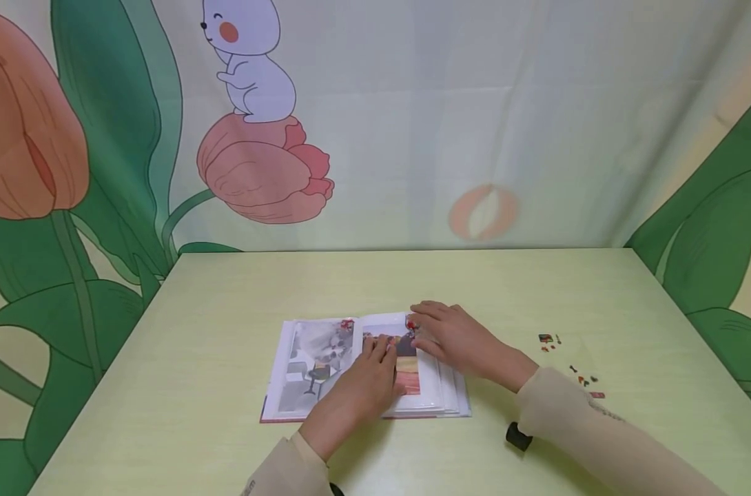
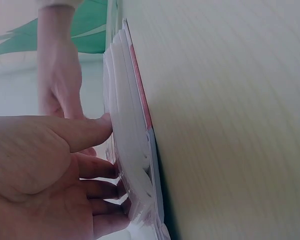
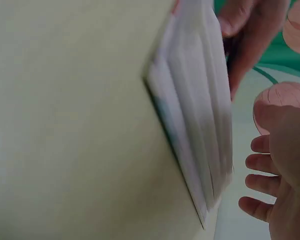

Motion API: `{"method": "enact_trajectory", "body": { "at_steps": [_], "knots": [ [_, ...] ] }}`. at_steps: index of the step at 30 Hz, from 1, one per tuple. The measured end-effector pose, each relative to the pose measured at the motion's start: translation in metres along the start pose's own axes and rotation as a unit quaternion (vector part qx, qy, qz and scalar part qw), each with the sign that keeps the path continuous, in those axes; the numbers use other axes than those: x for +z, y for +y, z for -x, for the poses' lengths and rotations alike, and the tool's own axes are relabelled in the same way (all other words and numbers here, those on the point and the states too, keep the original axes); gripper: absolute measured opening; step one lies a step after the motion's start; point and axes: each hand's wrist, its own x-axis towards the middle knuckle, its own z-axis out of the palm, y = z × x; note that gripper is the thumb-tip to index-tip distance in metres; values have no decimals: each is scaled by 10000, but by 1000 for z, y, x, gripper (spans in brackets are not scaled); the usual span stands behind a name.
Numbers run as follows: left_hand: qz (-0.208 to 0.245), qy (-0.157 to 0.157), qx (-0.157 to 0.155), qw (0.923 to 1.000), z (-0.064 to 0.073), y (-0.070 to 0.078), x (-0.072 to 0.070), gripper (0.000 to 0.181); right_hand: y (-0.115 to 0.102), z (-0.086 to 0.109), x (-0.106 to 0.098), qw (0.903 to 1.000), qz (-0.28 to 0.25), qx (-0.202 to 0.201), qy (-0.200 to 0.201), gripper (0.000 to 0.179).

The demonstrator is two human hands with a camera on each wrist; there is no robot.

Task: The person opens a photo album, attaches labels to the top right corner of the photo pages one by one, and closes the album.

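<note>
An open photo album [image 1: 282, 379] lies on the table, with a grey-toned picture [image 1: 307, 344] on its left page and a colourful picture [image 1: 408, 383] on its right page. My left hand [image 1: 364, 386] rests on the right page near the fold, fingertips touching the surface. Over that page's upper right corner is my right hand [image 1: 459, 341], beside a small red decoration [image 1: 410, 322]. In the right wrist view its fingers [image 3: 262, 184] are spread and grip nothing. Another small red decoration [image 1: 347, 324] sits on the left page's top corner.
Several tiny colourful pieces, including a dark-framed one [image 1: 546, 338] and a pink strip [image 1: 597, 395], lie on the table [image 1: 183, 358] to the right. A curtain [image 1: 388, 124] printed with flowers hangs behind. A black wrist device [image 1: 518, 437] shows under the right sleeve.
</note>
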Motion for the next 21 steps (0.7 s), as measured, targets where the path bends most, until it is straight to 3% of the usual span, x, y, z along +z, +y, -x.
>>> {"method": "enact_trajectory", "body": {
  "at_steps": [4, 8, 13, 21],
  "knots": [
    [-90, -22, 37, 9999, -1, 0, -1, 64, -11, 14, 4, 9979, 226, -147, -594, 67],
    [-136, 32, 122, 9998, -2, 0, -1, 62, -17, 18, 6, 9943, 465, -46, -954, 77],
    [-66, 71, 107, 9999, -3, 1, -1, 63, -17, 16, 2, 9904, 598, 380, -1187, 82],
    [-46, 105, 121, 9999, -5, 4, -4, 65, -11, 10, 0, 9875, 623, 626, -1307, 87]
  ]
}}
